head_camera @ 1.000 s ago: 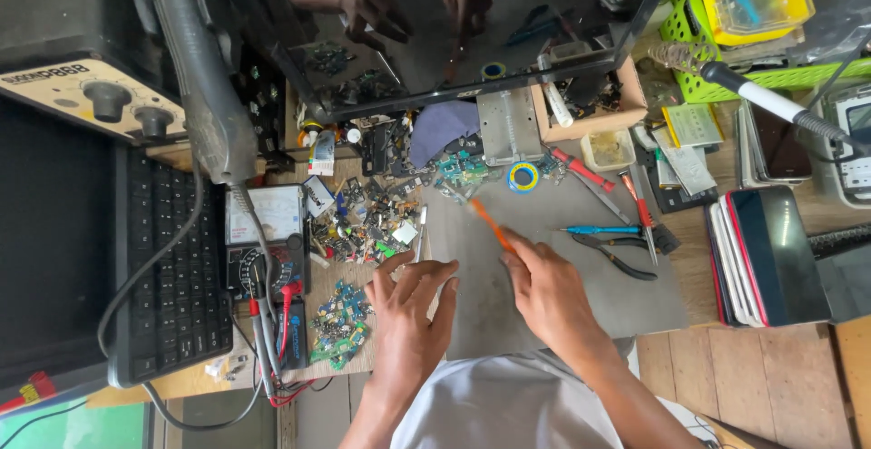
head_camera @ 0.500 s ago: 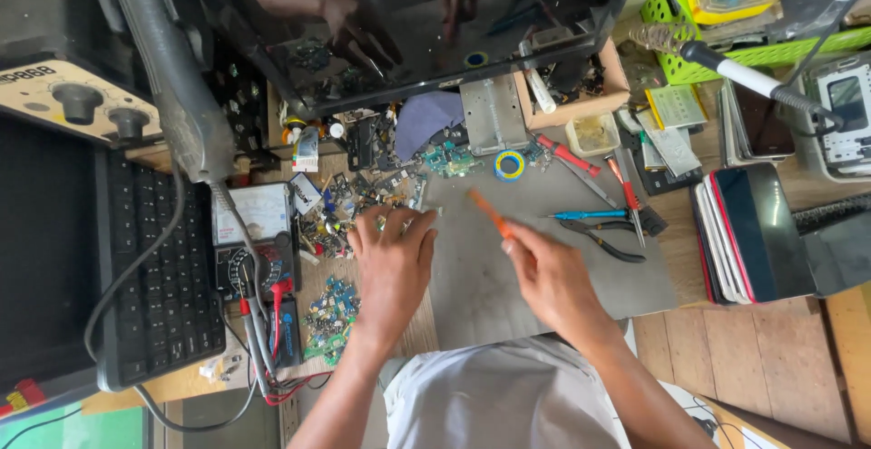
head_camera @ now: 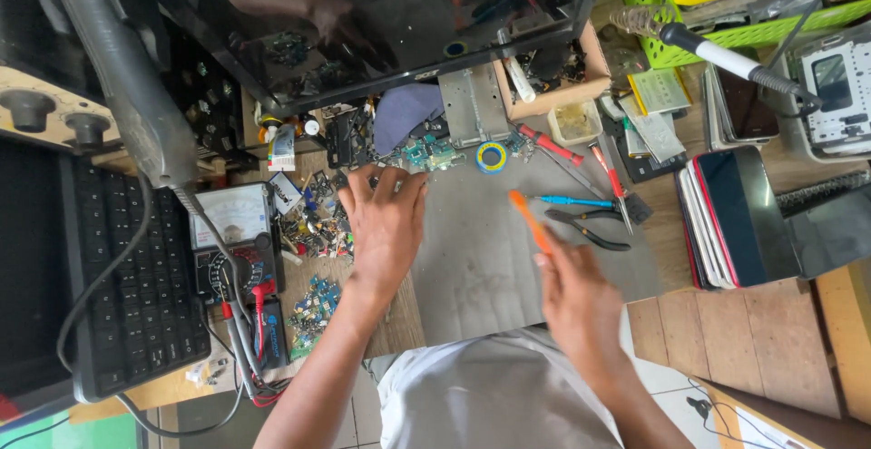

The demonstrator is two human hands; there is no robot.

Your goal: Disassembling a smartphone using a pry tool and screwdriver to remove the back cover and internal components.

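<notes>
Left hand (head_camera: pixel 386 227) flat, fingers spread, grip empty, on grey mat (head_camera: pixel 472 258) beside small-parts pile (head_camera: pixel 318 222) at 9 o'clock. Right hand (head_camera: pixel 576 299), blurred, grip pinching orange tool (head_camera: pixel 529 219) pointing 11 o'clock over mat.

Your one head camera looks almost straight down, close over the cluttered surface (head_camera: pixel 472 258), your own torso filling the bottom edge.

Left hand (head_camera: pixel 386 227) spread flat; right hand (head_camera: pixel 581 299) gripping.
</notes>
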